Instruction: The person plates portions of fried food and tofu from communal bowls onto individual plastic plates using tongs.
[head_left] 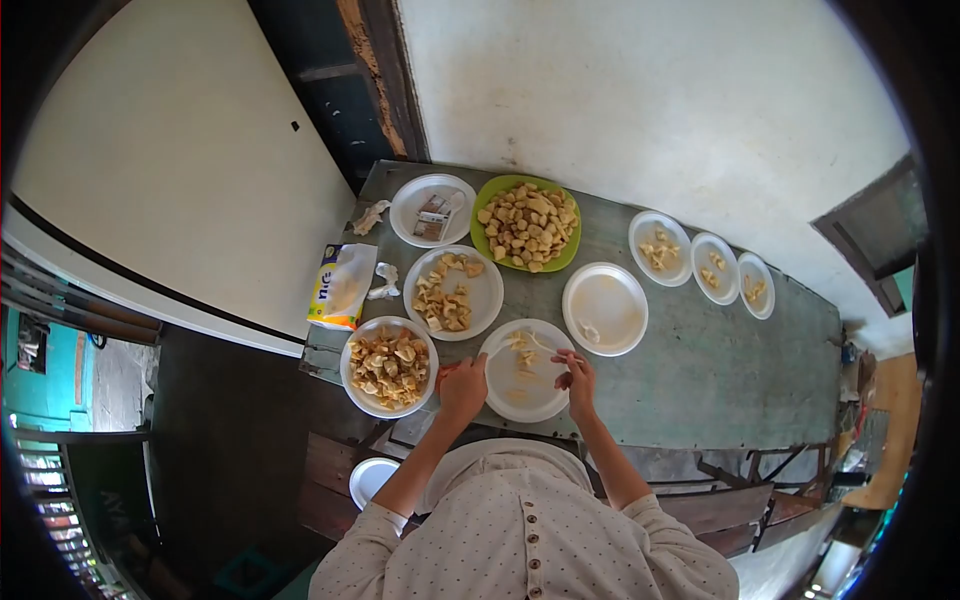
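Observation:
A white plate [525, 404] with a few pale yellow pieces [525, 350] lies at the near edge of the table, between my hands. My left hand [463, 388] is closed at the plate's left rim, round something reddish that I cannot make out fully. On the right side of the plate my right hand [575, 375] pinches a pale, thin utensil, its tip over the pieces. Left of my left hand is a bowl [348, 378] full of brownish pieces [390, 367]. Behind it, another plate [485, 300] holds cut yellow pieces.
A green bowl [572, 240] heaped with pieces stands at the back. A white plate [605, 310] is right of centre, and three small plates [660, 222] line the back right. Packaging [340, 285] lies at the left edge. A plate [373, 480] rests below on the bench.

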